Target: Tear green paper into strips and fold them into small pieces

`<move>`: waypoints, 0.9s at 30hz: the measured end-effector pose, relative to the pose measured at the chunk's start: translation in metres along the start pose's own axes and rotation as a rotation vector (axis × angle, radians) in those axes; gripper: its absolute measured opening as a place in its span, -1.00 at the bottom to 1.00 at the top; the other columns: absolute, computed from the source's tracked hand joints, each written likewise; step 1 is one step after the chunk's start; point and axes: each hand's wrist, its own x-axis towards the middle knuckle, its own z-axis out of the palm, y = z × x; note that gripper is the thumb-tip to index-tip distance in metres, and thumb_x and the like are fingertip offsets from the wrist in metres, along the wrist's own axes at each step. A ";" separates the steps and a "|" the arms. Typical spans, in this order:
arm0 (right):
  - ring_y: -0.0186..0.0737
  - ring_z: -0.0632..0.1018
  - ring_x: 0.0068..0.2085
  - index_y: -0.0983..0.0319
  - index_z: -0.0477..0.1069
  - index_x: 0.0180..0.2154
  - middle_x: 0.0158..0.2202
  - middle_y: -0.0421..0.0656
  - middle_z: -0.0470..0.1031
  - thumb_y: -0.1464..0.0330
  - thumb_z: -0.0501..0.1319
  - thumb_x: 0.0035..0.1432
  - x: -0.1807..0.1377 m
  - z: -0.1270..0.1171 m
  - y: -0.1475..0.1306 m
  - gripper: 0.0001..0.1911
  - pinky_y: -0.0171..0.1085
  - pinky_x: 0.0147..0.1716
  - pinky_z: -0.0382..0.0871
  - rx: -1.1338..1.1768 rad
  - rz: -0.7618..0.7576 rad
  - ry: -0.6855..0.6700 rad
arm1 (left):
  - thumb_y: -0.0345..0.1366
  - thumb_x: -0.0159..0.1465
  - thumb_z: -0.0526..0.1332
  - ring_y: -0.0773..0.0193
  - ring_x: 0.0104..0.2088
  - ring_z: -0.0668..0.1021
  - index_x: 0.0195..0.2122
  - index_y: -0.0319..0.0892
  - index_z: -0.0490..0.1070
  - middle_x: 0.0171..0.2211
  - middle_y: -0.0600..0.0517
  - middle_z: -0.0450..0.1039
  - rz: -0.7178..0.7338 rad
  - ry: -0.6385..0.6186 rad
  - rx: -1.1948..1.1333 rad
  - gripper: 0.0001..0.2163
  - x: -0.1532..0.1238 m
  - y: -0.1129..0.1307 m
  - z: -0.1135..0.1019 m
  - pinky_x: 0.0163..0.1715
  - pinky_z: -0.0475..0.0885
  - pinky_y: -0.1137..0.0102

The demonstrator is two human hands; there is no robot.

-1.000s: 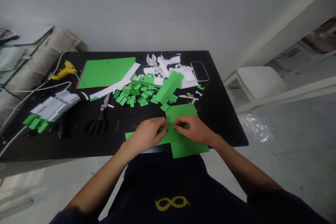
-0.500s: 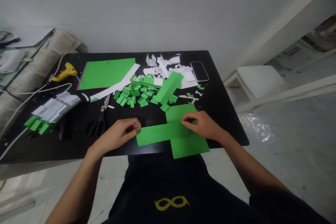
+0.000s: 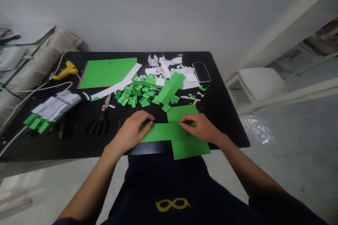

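Note:
A green paper strip (image 3: 161,132) lies sideways across a larger green sheet (image 3: 188,150), which reaches over the table's front edge. My left hand (image 3: 136,129) covers the strip's left part, its fingers curled and the thumb near the upper edge. On the sheet, my right hand (image 3: 202,127) pinches at the strip's right end, thumb and forefinger together. Just beyond the hands lies a heap of small folded green paper pieces (image 3: 127,96), with a long folded green strip (image 3: 171,88) on its right side.
Black-handled scissors (image 3: 100,121) lie left of my left hand. Farther left are a white-and-green folded-paper assembly (image 3: 56,107) and a yellow glue gun (image 3: 66,71) with its cable. Green sheets (image 3: 108,72), white paper scraps (image 3: 165,68) and a phone (image 3: 201,72) lie toward the wall.
My left hand has moved right along the strip, from its left end to over its left part. The strip's left portion lies straighter; my right hand has shifted slightly left.

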 end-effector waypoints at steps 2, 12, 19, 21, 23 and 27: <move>-0.14 0.68 -0.24 0.20 0.65 -0.24 -0.25 -0.11 0.73 0.33 0.29 0.35 0.001 0.004 -0.002 -0.84 -0.18 -0.19 0.56 0.010 -0.008 -0.006 | -0.28 0.52 0.15 0.07 0.01 0.64 0.00 -0.13 0.52 -0.05 -0.09 0.64 0.034 -0.029 -0.042 -0.83 0.005 0.012 0.016 0.07 0.53 0.14; -0.15 0.68 -0.25 0.19 0.65 -0.24 -0.26 -0.12 0.73 0.34 0.29 0.35 0.001 0.014 -0.008 -0.85 -0.20 -0.21 0.54 0.051 -0.024 0.003 | -0.28 0.55 0.10 0.14 -0.18 0.65 -0.13 -0.12 0.48 -0.21 -0.02 0.61 0.042 -0.123 -0.066 -0.83 0.010 0.023 0.033 -0.15 0.52 0.26; -0.14 0.68 -0.26 0.20 0.64 -0.26 -0.27 -0.12 0.72 0.32 0.28 0.36 0.002 0.004 -0.004 -0.83 -0.19 -0.23 0.53 0.018 -0.028 0.006 | -0.26 0.54 0.08 0.15 -0.18 0.64 -0.15 -0.12 0.46 -0.20 -0.02 0.60 0.016 -0.146 0.003 -0.82 -0.001 0.000 0.014 -0.14 0.48 0.29; -0.13 0.68 -0.25 0.19 0.65 -0.25 -0.25 -0.11 0.73 0.32 0.28 0.36 0.002 0.000 -0.001 -0.83 -0.17 -0.21 0.55 0.005 -0.024 0.012 | -0.25 0.53 0.09 0.16 -0.20 0.64 -0.18 -0.13 0.46 -0.22 -0.01 0.60 -0.004 -0.134 0.006 -0.80 -0.005 -0.008 0.006 -0.15 0.48 0.30; -0.12 0.69 -0.24 0.19 0.65 -0.25 -0.25 -0.12 0.73 0.32 0.28 0.36 0.001 -0.004 0.002 -0.83 -0.16 -0.20 0.56 -0.012 -0.006 0.023 | -0.23 0.52 0.09 0.18 -0.24 0.63 -0.21 -0.13 0.47 -0.26 0.00 0.59 -0.028 -0.126 0.012 -0.79 -0.009 -0.015 -0.003 -0.18 0.48 0.33; -0.12 0.69 -0.25 0.18 0.65 -0.26 -0.25 -0.11 0.73 0.34 0.28 0.36 -0.003 -0.013 0.007 -0.84 -0.14 -0.21 0.57 -0.058 0.024 0.013 | -0.18 0.52 0.10 0.21 -0.30 0.60 -0.24 -0.13 0.47 -0.29 0.00 0.59 -0.081 -0.099 -0.004 -0.75 -0.015 -0.025 -0.015 -0.24 0.47 0.36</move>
